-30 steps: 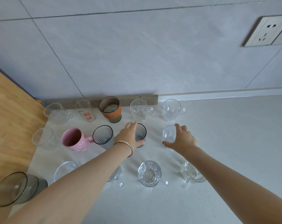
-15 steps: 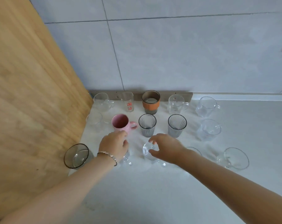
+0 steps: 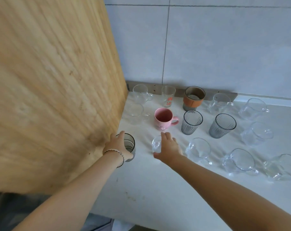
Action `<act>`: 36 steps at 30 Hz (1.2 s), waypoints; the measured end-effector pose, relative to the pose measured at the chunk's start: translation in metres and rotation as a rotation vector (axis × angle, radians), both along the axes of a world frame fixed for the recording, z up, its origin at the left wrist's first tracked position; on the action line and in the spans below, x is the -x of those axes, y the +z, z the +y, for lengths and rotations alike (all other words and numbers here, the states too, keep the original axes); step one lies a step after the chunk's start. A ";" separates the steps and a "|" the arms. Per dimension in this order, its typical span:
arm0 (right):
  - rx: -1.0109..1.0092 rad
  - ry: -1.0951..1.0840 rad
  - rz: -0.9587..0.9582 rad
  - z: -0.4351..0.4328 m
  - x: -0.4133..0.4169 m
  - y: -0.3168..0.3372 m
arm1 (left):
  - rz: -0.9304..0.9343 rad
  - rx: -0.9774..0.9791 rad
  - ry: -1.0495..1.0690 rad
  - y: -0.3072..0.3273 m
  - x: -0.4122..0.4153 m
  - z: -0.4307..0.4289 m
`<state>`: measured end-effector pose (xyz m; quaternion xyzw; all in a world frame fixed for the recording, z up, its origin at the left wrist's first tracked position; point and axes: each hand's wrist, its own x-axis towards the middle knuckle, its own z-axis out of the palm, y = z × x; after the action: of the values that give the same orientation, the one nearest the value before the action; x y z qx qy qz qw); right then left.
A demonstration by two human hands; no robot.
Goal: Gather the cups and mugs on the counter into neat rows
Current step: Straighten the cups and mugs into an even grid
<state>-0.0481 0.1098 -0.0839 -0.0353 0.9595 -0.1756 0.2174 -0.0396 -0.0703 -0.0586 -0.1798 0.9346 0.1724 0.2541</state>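
Observation:
Cups and mugs stand in three rough rows on the white counter [image 3: 158,184]. The back row includes a clear mug [image 3: 141,94], a red-printed glass [image 3: 168,98] and an orange-sleeved cup [image 3: 194,99]. In the middle row are a pink mug [image 3: 164,119] and two ribbed grey glasses [image 3: 191,122] [image 3: 222,125]. My left hand [image 3: 117,145] wraps around a smoky grey glass [image 3: 130,144] at the front left, beside the wooden panel. My right hand [image 3: 169,149] grips a small clear glass [image 3: 156,144] just in front of the pink mug. Clear mugs [image 3: 199,149] [image 3: 239,160] continue the front row to the right.
A tall wooden panel [image 3: 49,80] closes the counter's left side, touching my left hand's back. A grey tiled wall [image 3: 208,47] runs behind the back row. More clear mugs [image 3: 253,108] [image 3: 256,133] [image 3: 283,165] sit at the right. The counter's front edge lies near my forearms.
My left hand has gone from in front of the pink mug to the smoky grey glass at the left and closed on it. My right hand stays at the small clear glass. The view swung left.

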 end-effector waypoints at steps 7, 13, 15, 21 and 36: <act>0.133 0.191 -0.059 0.009 -0.009 -0.004 | 0.156 -0.109 0.108 -0.008 0.019 0.005; 0.070 -0.075 -0.013 0.006 -0.014 -0.009 | 0.218 -0.100 0.139 -0.015 0.026 0.009; 0.086 -0.097 0.003 0.004 -0.010 -0.009 | 0.229 -0.102 0.127 -0.019 0.026 0.007; 0.097 -0.124 0.025 -0.007 -0.002 -0.011 | 0.241 -0.075 0.089 -0.022 0.025 0.006; 0.004 -0.387 0.172 0.105 -0.034 0.014 | 0.141 0.040 -0.555 -0.023 0.019 0.088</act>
<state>-0.0143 0.2149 -0.0698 0.1342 0.9631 -0.2122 0.0970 -0.0584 0.0175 -0.0815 0.0902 0.9666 0.0901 0.2223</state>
